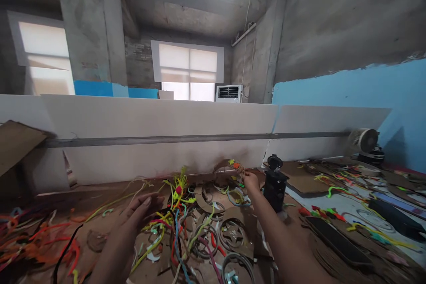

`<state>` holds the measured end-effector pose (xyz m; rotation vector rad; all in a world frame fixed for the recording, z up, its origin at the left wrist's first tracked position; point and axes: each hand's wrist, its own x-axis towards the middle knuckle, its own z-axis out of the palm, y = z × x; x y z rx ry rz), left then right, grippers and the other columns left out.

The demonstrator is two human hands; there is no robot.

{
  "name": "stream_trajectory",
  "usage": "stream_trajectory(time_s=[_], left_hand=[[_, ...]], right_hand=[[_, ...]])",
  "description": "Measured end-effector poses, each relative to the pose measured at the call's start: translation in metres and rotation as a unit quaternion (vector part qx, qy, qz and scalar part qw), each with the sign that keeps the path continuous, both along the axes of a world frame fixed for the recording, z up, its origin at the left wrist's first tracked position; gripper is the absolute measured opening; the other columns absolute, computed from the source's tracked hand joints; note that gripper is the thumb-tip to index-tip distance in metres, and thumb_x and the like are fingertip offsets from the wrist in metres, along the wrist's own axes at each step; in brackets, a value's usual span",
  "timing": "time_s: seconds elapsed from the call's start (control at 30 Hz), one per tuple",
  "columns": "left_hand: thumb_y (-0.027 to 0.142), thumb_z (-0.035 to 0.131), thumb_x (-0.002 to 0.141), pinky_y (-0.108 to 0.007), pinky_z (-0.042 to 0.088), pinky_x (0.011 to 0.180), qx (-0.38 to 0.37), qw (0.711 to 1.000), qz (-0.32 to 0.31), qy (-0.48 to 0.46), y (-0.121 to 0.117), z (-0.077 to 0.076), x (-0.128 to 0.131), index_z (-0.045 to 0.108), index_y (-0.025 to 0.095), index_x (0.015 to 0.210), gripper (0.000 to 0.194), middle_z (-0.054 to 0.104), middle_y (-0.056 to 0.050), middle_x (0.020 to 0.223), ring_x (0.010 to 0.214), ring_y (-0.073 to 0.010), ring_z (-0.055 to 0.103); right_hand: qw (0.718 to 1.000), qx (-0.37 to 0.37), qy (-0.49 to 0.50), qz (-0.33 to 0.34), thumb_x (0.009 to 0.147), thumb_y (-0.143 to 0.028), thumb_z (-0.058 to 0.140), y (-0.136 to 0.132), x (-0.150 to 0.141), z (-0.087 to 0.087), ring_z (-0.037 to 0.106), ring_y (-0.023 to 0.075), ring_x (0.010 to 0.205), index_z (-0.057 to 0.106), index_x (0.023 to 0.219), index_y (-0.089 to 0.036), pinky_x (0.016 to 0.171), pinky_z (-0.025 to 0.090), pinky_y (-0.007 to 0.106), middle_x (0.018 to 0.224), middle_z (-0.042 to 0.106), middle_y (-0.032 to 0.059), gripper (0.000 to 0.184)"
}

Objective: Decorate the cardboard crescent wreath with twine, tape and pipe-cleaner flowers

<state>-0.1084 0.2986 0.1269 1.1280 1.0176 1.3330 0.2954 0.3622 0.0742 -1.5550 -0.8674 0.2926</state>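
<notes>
My right hand is reaching to the back of the table, its fingers pinched on a thin curved brown strip bearing small orange and yellow pieces. Whether those pieces are fixed to it is too small to tell. My left hand hovers with fingers stretched out, holding nothing, beside a bundle of yellow yarn. Between my arms lie loose coloured cords, several rings, and a round frame with a star shape. A ring wrapped in pale blue rests just below my right hand.
A black lidded cup stands close to my right forearm. Further right are a dark phone, a black case and a small fan. Orange and red strands cover the left side. A white partition borders the table's back.
</notes>
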Motion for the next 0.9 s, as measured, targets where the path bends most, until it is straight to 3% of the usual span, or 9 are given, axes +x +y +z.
stream_trajectory(time_s=[0.13,0.23,0.37,0.53,0.67,0.77,0.9], left_hand=[[0.046,0.076,0.073,-0.034,0.053,0.088,-0.003,1.0,-0.007,-0.008,-0.003,0.001,0.0,0.075,0.022,0.099,0.035,0.081,-0.01,0.104,0.106,-0.0292,0.072],[0.043,0.079,0.069,-0.033,0.054,0.086,-0.012,0.999,-0.008,-0.03,-0.003,-0.001,0.002,0.075,0.021,0.094,0.034,0.082,-0.009,0.099,0.103,-0.0289,0.073],[0.042,0.08,0.069,-0.032,0.054,0.085,-0.01,0.999,-0.013,-0.043,-0.001,-0.005,0.003,0.075,0.02,0.094,0.035,0.082,-0.008,0.094,0.101,-0.028,0.074],[0.041,0.077,0.073,-0.033,0.053,0.086,0.0,0.999,-0.027,-0.027,-0.004,-0.005,0.007,0.075,0.02,0.095,0.031,0.082,-0.009,0.097,0.101,-0.0279,0.074],[0.047,0.076,0.074,-0.034,0.052,0.084,0.002,0.999,-0.034,-0.004,-0.001,-0.008,0.012,0.075,0.019,0.095,0.035,0.082,-0.01,0.097,0.097,-0.0282,0.074],[0.052,0.075,0.073,-0.034,0.05,0.082,-0.004,0.999,-0.037,0.008,0.004,-0.013,0.013,0.075,0.018,0.097,0.041,0.082,-0.011,0.097,0.097,-0.029,0.074],[0.051,0.076,0.074,-0.035,0.05,0.085,-0.007,0.999,-0.046,0.011,0.007,-0.019,0.013,0.076,0.019,0.097,0.04,0.082,-0.01,0.096,0.098,-0.0286,0.074]], right_hand=[[0.985,-0.13,-0.112,-0.017,0.097,-0.033,0.063,-0.001,-0.017,-0.019,0.065,0.0247,0.108,0.061,0.125,-0.019,0.09,0.057,0.046,0.128,0.063,0.0091,0.031],[0.957,-0.191,-0.213,0.05,0.097,-0.032,0.064,0.004,-0.05,-0.035,0.065,0.0246,0.107,0.064,0.119,-0.017,0.092,0.055,0.047,0.123,0.066,0.0082,0.027],[0.904,-0.233,-0.327,0.149,0.095,-0.034,0.066,0.012,-0.104,-0.054,0.066,0.0243,0.106,0.067,0.112,-0.017,0.094,0.054,0.047,0.117,0.068,0.0067,0.024],[0.873,-0.261,-0.389,0.14,0.094,-0.036,0.068,0.01,-0.133,-0.063,0.063,0.0264,0.113,0.067,0.109,-0.016,0.099,0.049,0.051,0.119,0.067,0.0078,0.025],[0.89,-0.237,-0.374,0.108,0.095,-0.038,0.065,0.003,-0.124,-0.054,0.064,0.0248,0.109,0.069,0.103,-0.016,0.099,0.048,0.049,0.113,0.07,0.007,0.023],[0.922,-0.19,-0.331,0.071,0.099,-0.041,0.057,-0.007,-0.106,-0.043,0.064,0.0237,0.106,0.068,0.1,-0.017,0.099,0.046,0.047,0.109,0.07,0.0074,0.026],[0.964,-0.1,-0.239,0.054,0.102,-0.047,0.039,-0.026,-0.08,-0.028,0.066,0.0227,0.093,0.067,0.095,-0.017,0.086,0.047,0.036,0.098,0.073,0.0088,0.042]])
